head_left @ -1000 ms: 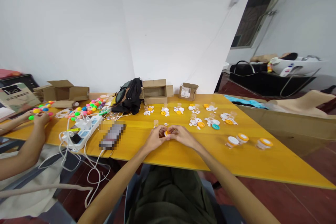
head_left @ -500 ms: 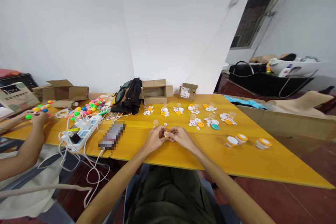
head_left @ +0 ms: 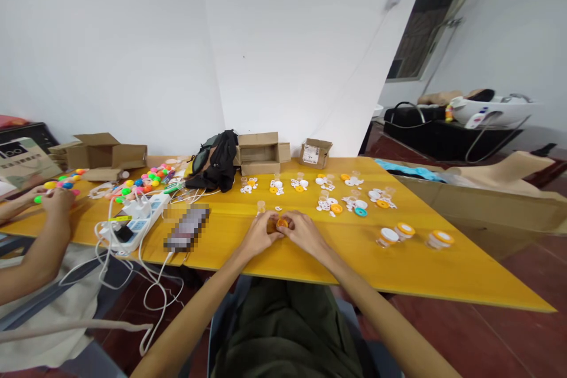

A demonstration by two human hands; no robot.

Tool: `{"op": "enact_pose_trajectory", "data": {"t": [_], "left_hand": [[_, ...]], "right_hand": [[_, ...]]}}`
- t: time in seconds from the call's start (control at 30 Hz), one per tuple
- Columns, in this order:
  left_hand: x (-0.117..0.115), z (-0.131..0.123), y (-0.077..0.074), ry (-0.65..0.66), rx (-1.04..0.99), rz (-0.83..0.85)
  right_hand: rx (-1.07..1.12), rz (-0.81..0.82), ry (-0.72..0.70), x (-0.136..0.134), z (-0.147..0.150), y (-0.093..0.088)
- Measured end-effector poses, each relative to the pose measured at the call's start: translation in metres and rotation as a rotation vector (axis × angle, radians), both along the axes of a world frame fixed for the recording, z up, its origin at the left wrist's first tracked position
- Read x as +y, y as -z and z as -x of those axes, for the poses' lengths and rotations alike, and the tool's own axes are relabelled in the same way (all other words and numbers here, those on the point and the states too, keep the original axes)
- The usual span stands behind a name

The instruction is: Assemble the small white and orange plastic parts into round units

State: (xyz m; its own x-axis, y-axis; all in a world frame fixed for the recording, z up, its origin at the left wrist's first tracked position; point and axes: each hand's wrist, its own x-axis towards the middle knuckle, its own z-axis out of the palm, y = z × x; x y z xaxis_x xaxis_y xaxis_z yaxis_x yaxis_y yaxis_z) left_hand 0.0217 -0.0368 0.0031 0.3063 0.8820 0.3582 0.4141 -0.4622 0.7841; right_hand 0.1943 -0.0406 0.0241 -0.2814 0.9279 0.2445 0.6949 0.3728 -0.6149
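Note:
Between my two hands, just above the table, is a small orange lid (head_left: 282,223) whose hollow-looking side faces me. My left hand (head_left: 260,233) closes its fingertips on the lid's left edge. From the other side my right hand (head_left: 305,233) pinches the same lid, its fingers partly covering it. Behind my left hand stands a small clear cup (head_left: 261,207), with a little white piece (head_left: 278,208) beside it. Farther back are groups of white discs (head_left: 325,204), orange rings (head_left: 336,208), a teal ring (head_left: 361,212) and clear cups.
To the right stand three lidded jars, among them a white-topped one (head_left: 388,237) and an orange-rimmed one (head_left: 440,238). A phone (head_left: 188,228) and power strip (head_left: 142,221) lie left. Cardboard boxes (head_left: 258,153) and a backpack (head_left: 215,162) line the wall. Another person's hand (head_left: 59,201) handles colourful balls.
The lid in my hands has turned: its white face showed before, and its orange side shows now. My hands stay almost in place, while the view has shifted slightly.

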Motion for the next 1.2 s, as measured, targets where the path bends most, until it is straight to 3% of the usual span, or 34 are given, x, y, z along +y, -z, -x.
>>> {"op": "enact_pose_trajectory", "data": {"t": [0.27, 0.4, 0.57, 0.9, 1.2], "left_hand": [[-0.001, 0.003, 0.000, -0.030, 0.040, -0.081], [0.000, 0.002, 0.000, -0.046, 0.068, -0.088], [0.000, -0.001, -0.001, -0.065, 0.087, -0.080], [0.008, -0.006, 0.002, -0.018, 0.159, -0.087], [0.006, -0.007, -0.003, -0.010, 0.157, -0.060]], "right_hand": [[0.020, -0.049, 0.008, 0.002, -0.006, 0.006], [0.090, -0.126, 0.079, 0.011, -0.023, 0.011], [0.020, -0.153, 0.133, 0.021, -0.044, 0.015], [-0.117, -0.192, -0.051, 0.020, -0.032, 0.025], [-0.020, -0.167, -0.028, 0.025, -0.033, 0.024]]}}
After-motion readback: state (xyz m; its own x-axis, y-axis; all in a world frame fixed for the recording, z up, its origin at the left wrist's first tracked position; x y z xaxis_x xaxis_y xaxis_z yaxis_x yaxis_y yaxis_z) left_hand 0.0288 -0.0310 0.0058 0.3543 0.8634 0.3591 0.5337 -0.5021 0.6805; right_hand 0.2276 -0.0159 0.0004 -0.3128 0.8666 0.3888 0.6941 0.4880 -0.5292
